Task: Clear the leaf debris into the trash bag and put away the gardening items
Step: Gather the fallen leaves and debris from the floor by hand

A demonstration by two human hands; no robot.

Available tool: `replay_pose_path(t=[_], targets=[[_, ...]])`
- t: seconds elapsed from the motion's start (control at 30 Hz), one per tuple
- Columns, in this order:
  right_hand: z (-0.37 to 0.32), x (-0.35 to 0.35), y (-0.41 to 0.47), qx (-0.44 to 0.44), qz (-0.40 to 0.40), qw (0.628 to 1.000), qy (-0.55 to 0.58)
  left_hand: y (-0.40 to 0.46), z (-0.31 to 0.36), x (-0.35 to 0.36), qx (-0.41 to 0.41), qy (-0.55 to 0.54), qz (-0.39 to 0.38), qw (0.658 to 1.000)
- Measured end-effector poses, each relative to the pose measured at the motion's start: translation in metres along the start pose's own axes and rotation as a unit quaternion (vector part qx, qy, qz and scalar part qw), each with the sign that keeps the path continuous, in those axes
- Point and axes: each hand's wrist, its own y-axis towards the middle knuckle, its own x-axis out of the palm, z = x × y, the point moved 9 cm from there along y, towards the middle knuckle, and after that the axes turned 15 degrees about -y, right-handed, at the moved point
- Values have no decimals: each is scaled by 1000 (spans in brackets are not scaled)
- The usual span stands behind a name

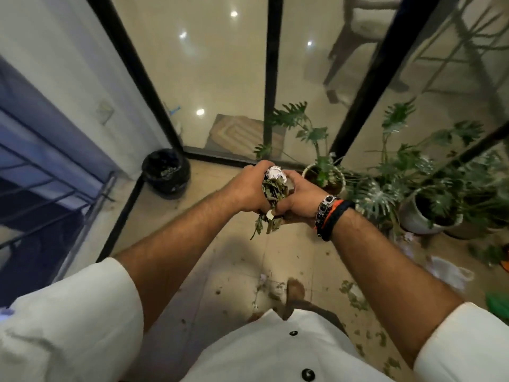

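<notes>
Leaves (271, 199) and crumpled paper (275, 172) bunched mid-scene, clamped between left hand (249, 188) and right hand (298, 197), above floor. Bag (165, 172) far left, well apart. Stems dangling below: likely to drop during carry, adding to scraps (355, 296) near right.

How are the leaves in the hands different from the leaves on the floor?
The leaf bundle is pressed together between the left hand and right hand, up in the air; the floor leaves lie scattered loose on the tiles. The bundle has crumpled white paper mixed in at the top; the floor bits show mostly as small separate scraps. Both look like dry, greenish-brown debris that is not yet in the black trash bag.
</notes>
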Motion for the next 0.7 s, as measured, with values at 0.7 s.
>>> replay_pose_path(t=[0.7], targets=[[-233, 125, 238, -146, -255, 934, -203, 80, -149, -253, -119, -182, 302, 928]])
